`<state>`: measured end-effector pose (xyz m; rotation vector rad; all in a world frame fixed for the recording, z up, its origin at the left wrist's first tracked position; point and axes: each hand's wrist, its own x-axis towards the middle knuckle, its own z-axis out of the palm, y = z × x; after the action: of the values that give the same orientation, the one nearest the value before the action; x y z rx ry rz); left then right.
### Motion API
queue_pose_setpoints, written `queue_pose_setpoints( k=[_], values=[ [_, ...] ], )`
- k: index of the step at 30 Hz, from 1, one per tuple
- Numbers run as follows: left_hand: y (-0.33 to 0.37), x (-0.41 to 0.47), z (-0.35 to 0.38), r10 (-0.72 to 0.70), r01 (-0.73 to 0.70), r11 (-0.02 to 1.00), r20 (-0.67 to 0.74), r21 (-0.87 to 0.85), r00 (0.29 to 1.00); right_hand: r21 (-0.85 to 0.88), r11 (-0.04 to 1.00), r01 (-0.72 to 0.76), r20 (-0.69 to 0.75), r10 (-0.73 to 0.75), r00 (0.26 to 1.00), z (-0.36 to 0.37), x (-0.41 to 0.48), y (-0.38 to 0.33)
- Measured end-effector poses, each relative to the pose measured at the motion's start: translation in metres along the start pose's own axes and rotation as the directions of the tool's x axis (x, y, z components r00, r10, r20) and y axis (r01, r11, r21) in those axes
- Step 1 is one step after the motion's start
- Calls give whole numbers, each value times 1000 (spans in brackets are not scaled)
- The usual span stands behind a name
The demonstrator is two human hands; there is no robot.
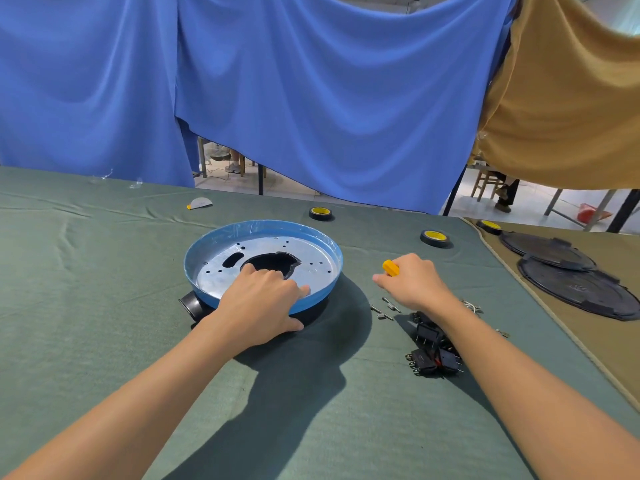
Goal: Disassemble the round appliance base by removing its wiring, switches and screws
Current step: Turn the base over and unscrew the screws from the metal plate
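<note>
1. Left hand (266, 301): the fingers are bent over the near rim onto the metal plate and the thumb lies against the outer wall below, so the rim is clamped between them.
2. Right hand (414, 282): the fingers are closed round a yellow tool handle (391, 267). Its tip is hidden; it is probably a screwdriver.
3. Round appliance base (311, 263): it sits flat on the green cloth (104, 271), mid-table, under the left hand. It has a thin sheet-metal plate, a blue-filmed rim and a black housing beneath. Judged light, stiff and apt to slide, and its cut-out edges may be sharp. It is best held at rim and wall, as here.
4. Switches (433, 356) and screws (384, 308): these lie loose beside the right forearm. They are small and likely to roll.
5. Tape rolls (434, 238): the yellow inner labels carry print too small to read. No other writing is legible.
</note>
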<state>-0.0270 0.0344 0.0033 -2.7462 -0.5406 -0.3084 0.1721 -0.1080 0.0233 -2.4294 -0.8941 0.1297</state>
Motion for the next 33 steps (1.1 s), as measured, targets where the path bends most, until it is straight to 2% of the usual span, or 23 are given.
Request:
queue_pose_setpoints(
  k=[5,11,15,20,22,25,28,33],
  values=[
    [-10,-9,2,154,-153,988,35,-28,988,216,975,43,-1,-44,999,2,6,-25],
    [-40,-21,-2,287,-281,953,41,-117,957,217,976,-21,69,6,998,16,12,-45],
    [-65,-21,-1,245,-241,968,54,-77,968,219,973,-67,81,51,995,22,12,-47],
    [-71,-12,-4,108,-110,994,125,8,986,307,941,-139,255,59,965,15,8,-42],
    [-58,-5,-11,95,-92,995,158,-23,983,291,946,-140,288,53,956,11,9,-38],
    [-20,6,-23,105,-87,979,92,-186,990,275,953,-127,155,86,984,8,16,-36],
    [19,20,-26,100,-103,975,-24,-199,995,287,950,-124,22,123,992,11,22,-40],
    [37,28,-19,-7,-27,960,-118,-280,993,181,980,-82,67,71,995,17,20,-45]
  ],
)
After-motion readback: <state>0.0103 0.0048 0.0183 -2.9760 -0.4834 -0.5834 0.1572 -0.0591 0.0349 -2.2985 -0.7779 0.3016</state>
